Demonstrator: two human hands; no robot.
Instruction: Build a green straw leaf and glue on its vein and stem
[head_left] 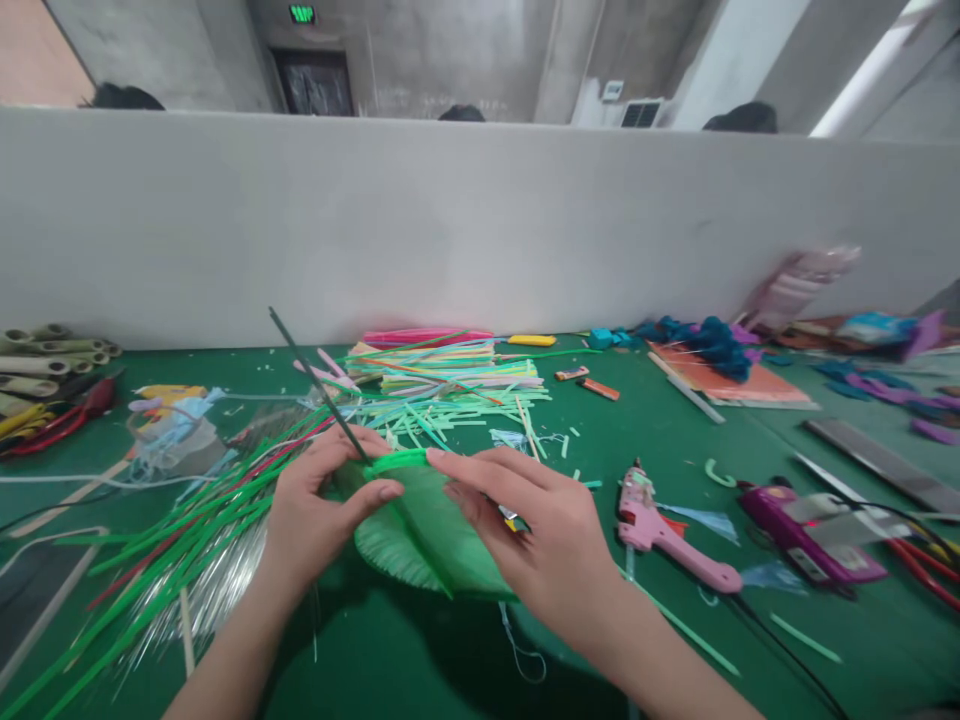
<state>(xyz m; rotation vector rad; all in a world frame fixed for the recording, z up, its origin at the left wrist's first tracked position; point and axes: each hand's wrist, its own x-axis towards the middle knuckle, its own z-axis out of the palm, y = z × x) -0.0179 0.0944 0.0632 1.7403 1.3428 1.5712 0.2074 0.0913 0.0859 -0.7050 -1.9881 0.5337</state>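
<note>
Green felt covers the table (420, 660), which runs up to a pale grey partition along its far edge, with bare concrete walls and a dark doorway beyond. Near the middle of the near edge, both hands work on a green paper leaf (420, 530). The left hand (319, 505) pinches the leaf's upper end, thumb and fingers closed on the spot where a thin dark wire stem (319, 385) meets it and slants up toward the far left. The right hand (536, 535) lies over the leaf's right side, its fingers stretched and only loosely curved, the fingertips pressing a band of green tape (401, 461) at the top of the leaf. Judging from this, the leaf is already cut and shaped and the stem is set against it; the binding at the joint looks begun but not finished, with the stem above it still bare. Green strips (187, 530) fan out toward the near left corner, and a pile of coloured strips (442, 385) lies just behind the hands. A pink glue gun (664, 530) rests to the right, near a purple tool (802, 525), well apart from the leaf.
</note>
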